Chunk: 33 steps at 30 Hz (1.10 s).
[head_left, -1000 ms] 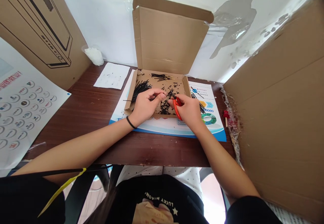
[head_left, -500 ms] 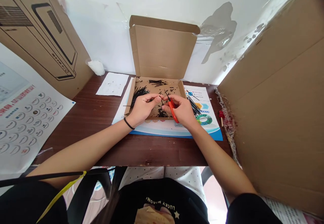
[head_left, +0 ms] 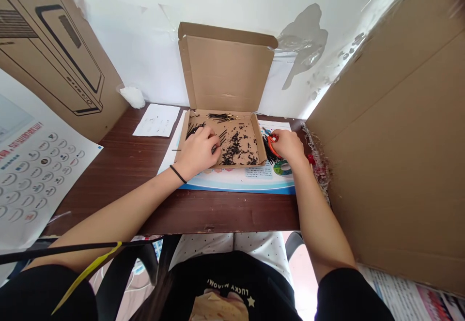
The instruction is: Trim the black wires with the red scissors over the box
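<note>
An open cardboard box (head_left: pixel 225 76) stands on the desk with its lid up. Inside lie short black bits (head_left: pixel 232 150) and, near the back, a bundle of black pieces with gold-coloured tips (head_left: pixel 222 117). Over the box's left part, my left hand (head_left: pixel 199 150) has curled fingers, and what they hold is hidden. Right of the box, my right hand (head_left: pixel 288 145) is closed on red-handled scissors (head_left: pixel 273 146), above black strips (head_left: pixel 270 155) lying outside the box.
A white paper with small dark bits (head_left: pixel 157 120) lies left of the box. Large cardboard panels (head_left: pixel 392 142) flank the dark desk (head_left: pixel 225 212). A printed sheet (head_left: pixel 43 166) hangs at the left, and a white bundle (head_left: pixel 132 97) rests by the wall.
My hands, together over the box before, are now apart. My right hand has moved right with the scissors, past the box's edge; my left hand has shifted left and turned palm down.
</note>
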Each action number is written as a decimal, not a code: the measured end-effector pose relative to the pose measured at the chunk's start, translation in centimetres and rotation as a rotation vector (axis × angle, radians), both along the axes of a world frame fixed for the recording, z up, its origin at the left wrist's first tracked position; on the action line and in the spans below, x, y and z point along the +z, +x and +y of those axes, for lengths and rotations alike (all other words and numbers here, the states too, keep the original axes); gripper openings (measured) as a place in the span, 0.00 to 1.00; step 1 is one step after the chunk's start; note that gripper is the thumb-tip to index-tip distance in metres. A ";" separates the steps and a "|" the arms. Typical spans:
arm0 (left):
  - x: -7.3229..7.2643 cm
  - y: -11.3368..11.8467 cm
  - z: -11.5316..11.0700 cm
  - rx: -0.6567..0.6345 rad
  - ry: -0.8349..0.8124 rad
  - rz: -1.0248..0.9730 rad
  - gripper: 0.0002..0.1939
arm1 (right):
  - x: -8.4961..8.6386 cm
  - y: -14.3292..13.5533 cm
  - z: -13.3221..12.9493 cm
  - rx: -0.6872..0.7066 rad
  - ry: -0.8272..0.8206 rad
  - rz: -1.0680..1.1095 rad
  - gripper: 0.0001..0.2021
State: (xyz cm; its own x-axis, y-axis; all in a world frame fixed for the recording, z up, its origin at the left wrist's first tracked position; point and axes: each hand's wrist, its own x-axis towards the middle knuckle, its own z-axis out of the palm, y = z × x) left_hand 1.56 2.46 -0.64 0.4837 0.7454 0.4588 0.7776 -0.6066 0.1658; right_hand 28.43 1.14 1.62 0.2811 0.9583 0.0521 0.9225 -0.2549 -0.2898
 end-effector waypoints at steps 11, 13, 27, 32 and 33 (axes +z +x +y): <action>1.4 0.4 -1.4 0.161 -0.140 0.445 0.16 | 1.2 -0.7 -0.4 -0.045 0.014 0.003 0.18; 1.6 0.7 -1.7 0.188 -0.182 0.477 0.17 | 1.1 -0.8 -0.4 -0.040 0.026 0.005 0.17; 2.0 0.2 -2.0 0.223 -0.151 0.496 0.15 | 0.6 -1.2 -0.3 -0.025 0.166 0.034 0.17; 2.2 0.4 -2.2 0.237 -0.188 0.526 0.15 | -0.7 -3.4 -0.4 0.145 0.327 0.047 0.16; 2.2 0.4 -2.3 0.242 -0.192 0.529 0.15 | -1.1 -4.1 -0.5 0.228 0.328 0.037 0.16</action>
State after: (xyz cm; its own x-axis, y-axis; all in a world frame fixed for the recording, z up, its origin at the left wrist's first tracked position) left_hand 1.98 0.21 1.60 0.4159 0.9081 0.0494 0.8962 -0.4000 -0.1919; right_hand 24.33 0.59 0.55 0.0701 0.9305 0.3595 0.9322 0.0671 -0.3555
